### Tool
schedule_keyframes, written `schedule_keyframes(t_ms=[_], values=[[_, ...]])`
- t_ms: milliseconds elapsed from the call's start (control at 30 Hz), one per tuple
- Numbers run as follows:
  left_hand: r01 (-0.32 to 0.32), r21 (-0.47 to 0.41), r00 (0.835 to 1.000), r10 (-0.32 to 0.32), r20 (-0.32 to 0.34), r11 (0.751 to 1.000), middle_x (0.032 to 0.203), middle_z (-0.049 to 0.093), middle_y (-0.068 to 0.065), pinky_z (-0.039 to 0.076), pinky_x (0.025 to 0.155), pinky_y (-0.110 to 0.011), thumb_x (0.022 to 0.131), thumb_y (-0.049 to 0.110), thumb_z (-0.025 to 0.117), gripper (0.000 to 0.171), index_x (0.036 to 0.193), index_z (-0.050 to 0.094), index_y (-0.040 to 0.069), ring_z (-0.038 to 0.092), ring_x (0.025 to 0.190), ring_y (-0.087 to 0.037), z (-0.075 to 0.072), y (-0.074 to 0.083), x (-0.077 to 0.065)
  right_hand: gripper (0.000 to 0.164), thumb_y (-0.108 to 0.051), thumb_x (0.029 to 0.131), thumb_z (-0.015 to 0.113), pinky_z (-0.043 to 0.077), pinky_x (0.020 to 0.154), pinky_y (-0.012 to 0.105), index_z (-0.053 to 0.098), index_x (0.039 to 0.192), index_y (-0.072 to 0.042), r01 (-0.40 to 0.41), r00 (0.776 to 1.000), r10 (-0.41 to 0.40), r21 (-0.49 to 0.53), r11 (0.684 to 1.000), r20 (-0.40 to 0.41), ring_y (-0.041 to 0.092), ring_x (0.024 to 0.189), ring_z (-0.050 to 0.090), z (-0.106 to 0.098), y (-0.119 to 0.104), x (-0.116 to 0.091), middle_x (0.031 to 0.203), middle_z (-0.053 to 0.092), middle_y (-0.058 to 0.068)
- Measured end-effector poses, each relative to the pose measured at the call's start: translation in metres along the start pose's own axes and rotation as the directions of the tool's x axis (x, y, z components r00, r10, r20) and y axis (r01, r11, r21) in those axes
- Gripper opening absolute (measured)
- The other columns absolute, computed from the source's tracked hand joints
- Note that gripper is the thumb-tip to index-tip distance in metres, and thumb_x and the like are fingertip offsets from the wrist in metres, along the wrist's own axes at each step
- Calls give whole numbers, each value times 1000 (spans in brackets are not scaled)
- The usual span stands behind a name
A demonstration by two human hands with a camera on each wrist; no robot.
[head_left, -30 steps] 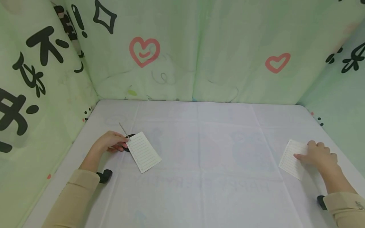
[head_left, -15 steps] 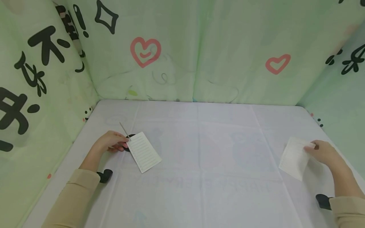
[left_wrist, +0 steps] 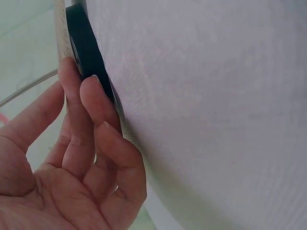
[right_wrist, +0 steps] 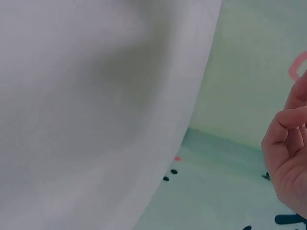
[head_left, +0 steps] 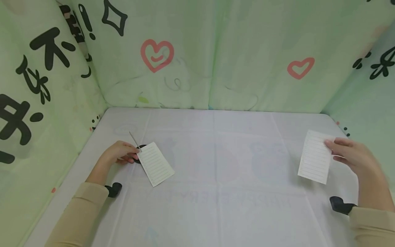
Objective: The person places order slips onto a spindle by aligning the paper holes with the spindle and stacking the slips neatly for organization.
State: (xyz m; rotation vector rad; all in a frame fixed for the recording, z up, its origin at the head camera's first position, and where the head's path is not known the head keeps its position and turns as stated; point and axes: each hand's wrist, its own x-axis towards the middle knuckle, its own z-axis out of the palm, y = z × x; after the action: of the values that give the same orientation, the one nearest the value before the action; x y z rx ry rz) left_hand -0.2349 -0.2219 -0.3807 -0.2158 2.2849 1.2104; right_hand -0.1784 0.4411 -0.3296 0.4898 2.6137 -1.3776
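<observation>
A bill spike stands at the left in the head view, its thin metal rod (head_left: pixel 134 140) rising from a round black base (left_wrist: pixel 88 45). A lined paper slip (head_left: pixel 155 165) lies over the base, the rod coming up through its upper left corner. My left hand (head_left: pixel 121 152) holds the base edge and the slip's corner, fingertips against the black disc in the left wrist view. At the right, my right hand (head_left: pixel 355 154) pinches another lined paper slip (head_left: pixel 315 157) by its right edge, above the table. The right wrist view shows only part of that hand (right_wrist: pixel 288 158).
A white cloth covers the table (head_left: pixel 216 206). Green printed curtains (head_left: pixel 216 55) enclose it at the back and both sides. Black wrist straps (head_left: pixel 115 190) show at both cuffs.
My right hand has picked the slip up off the table and raised it, turning its lined face toward the head camera. The left hand and bill spike have stayed put.
</observation>
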Motion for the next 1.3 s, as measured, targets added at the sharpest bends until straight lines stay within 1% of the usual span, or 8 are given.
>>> schedule_keyframes(t_ms=[167,500,600,733,800,867,1000,1300], values=[[-3,-3,1000,3,-2,1000,71,66,4,46,63,-26,90,21,56,32,109,57,-4,61,64,-9,-2,0,-3,30,-40,85,60,47,65,15,49,103,-19,32,999,-35,106,994,23,2,74,50,21,-11,14,79,53,-21],[-163,-113,981,149,-125,980,84,65,7,50,71,-24,93,27,53,48,126,42,-6,62,73,-6,-20,1,-34,68,-42,84,62,46,71,19,37,135,-5,99,984,-126,198,975,126,8,84,52,72,-55,28,93,56,-13],[-286,-196,930,222,-294,938,80,63,13,51,69,-21,93,30,53,44,122,46,-1,63,71,-5,-17,11,-48,53,-40,86,60,46,71,19,44,124,-7,133,974,-164,186,973,159,6,80,52,89,-82,14,88,58,-16],[-503,-317,800,294,-523,804,77,64,13,51,62,-17,90,27,58,24,106,54,10,62,65,-5,-3,32,-65,36,-35,87,60,46,69,19,49,109,-9,176,956,-215,196,965,199,6,75,53,108,-108,1,83,60,-15],[-584,-336,748,329,-577,739,77,65,10,51,60,-17,88,24,61,17,100,57,12,62,64,-7,8,44,-72,34,-33,88,60,46,68,19,50,107,-6,199,945,-242,202,959,220,6,74,53,118,-117,-2,82,61,-13],[-629,-327,723,376,-580,706,79,65,7,51,61,-18,88,22,62,17,100,58,11,62,66,-8,20,55,-75,34,-31,88,60,45,67,20,51,105,-3,216,933,-264,208,954,243,7,73,53,128,-125,-5,81,62,-12],[-648,-276,733,483,-479,709,83,66,4,53,65,-23,90,19,59,23,106,57,3,63,71,-12,44,73,-72,35,-28,87,62,45,65,20,52,104,1,234,914,-289,212,949,285,7,72,55,149,-136,-9,80,64,-10],[-538,-334,842,509,-177,774,90,67,-10,53,71,-31,90,19,59,30,113,57,1,65,74,-16,90,91,-44,30,-20,88,62,41,60,20,54,103,4,234,875,-316,251,939,367,8,69,55,191,-152,-12,77,65,-6]])
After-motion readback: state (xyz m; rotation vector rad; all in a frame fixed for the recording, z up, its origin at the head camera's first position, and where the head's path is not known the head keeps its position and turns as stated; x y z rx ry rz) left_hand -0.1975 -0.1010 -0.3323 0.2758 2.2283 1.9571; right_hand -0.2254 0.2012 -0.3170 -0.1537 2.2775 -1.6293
